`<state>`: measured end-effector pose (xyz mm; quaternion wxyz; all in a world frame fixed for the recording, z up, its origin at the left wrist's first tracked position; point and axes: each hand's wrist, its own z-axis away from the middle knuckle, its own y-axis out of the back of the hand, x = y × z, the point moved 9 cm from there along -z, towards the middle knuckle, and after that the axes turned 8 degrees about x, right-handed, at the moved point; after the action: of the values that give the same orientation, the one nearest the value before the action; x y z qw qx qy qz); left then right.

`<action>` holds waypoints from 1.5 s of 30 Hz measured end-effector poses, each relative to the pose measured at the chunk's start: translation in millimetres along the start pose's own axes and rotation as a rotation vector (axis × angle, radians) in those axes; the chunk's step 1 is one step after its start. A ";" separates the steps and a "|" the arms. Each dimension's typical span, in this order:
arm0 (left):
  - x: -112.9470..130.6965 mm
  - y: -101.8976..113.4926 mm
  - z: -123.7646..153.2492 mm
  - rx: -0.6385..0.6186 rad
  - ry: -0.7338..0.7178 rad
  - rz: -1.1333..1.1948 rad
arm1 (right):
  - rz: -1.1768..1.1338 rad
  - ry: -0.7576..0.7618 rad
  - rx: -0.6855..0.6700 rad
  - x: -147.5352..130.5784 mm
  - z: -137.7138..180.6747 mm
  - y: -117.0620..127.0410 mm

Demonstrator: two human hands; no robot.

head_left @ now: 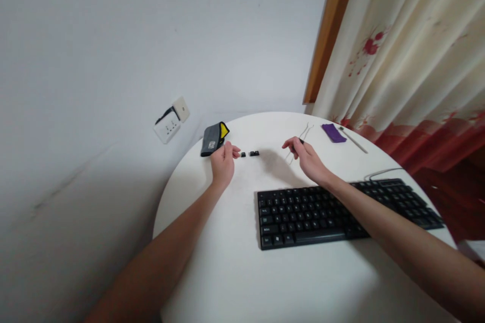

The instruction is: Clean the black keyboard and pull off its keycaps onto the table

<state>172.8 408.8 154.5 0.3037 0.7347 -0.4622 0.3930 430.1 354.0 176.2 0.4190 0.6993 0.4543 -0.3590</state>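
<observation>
My right hand (306, 157) is closed around the black handle of a wire keycap puller (306, 131), above the table behind the keyboard. Its thin wire loops stick out on both sides of the fingers. My left hand (223, 161) is at the left, fingers curled together; whether anything is in them is hidden. Just right of its fingertips lie small black keycaps (253, 153) in a short row. Behind that hand, partly covered by it, is a grey pouch (210, 140) with a yellow lining. The black keyboard (303, 212) lies in front, my right forearm crossing over it.
On the round white table (212, 262), a purple cloth (333, 133) and a thin brush-like stick (354, 140) lie at the back right. The keyboard's cable (382, 170) curves behind it. A wall with a socket (167, 127) borders the left; a curtain (409, 60) hangs right.
</observation>
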 end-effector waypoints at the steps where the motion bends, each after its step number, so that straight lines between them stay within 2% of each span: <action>1: 1.8 -1.4 1.5 -0.012 -0.005 -0.001 | 0.008 -0.007 -0.042 1.7 9.4 -0.2; 4: 6.7 -6.3 6.3 -0.058 -0.024 -0.014 | 0.005 -0.017 -0.141 9.2 32.1 -1.9; 10: 10.5 -13.7 12.1 -0.128 -0.051 -0.038 | 0.111 0.105 -0.136 7.2 49.1 2.7; 21: 8.3 -18.8 13.5 -0.164 -0.045 -0.069 | 0.234 0.299 -0.394 -5.9 68.7 -22.3; 24: 8.5 -19.7 14.6 -0.170 -0.047 -0.076 | 0.292 0.314 -0.341 -8.0 67.4 -20.6; 27: 11.2 -20.4 16.1 -0.171 -0.061 -0.069 | 0.328 0.179 -0.244 3.6 60.4 -13.0; 33: 24.7 -27.6 27.5 -0.237 -0.110 -0.076 | 0.182 -0.021 -0.202 25.9 53.6 -11.0; 35: 28.4 -36.3 35.7 -0.326 -0.114 -0.080 | 0.115 -0.107 -0.191 35.8 51.2 -11.6; 37: 32.0 -50.5 48.4 -0.484 -0.119 -0.078 | 0.042 -0.158 -0.178 41.2 49.5 -12.2; 40: 43.2 -69.4 71.2 -0.719 -0.182 -0.066 | -0.043 -0.120 -0.071 35.0 46.8 -3.5; 43: 58.8 -76.4 86.5 -0.797 -0.280 -0.035 | -0.037 -0.038 0.038 21.3 48.3 8.0; 45: 67.3 -77.5 92.9 -0.797 -0.326 -0.006 | -0.017 0.021 0.032 11.5 50.9 8.9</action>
<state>289.2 334.1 158.8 0.4879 0.6137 -0.6177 0.0614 436.1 309.3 148.4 0.3999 0.7058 0.4588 -0.3626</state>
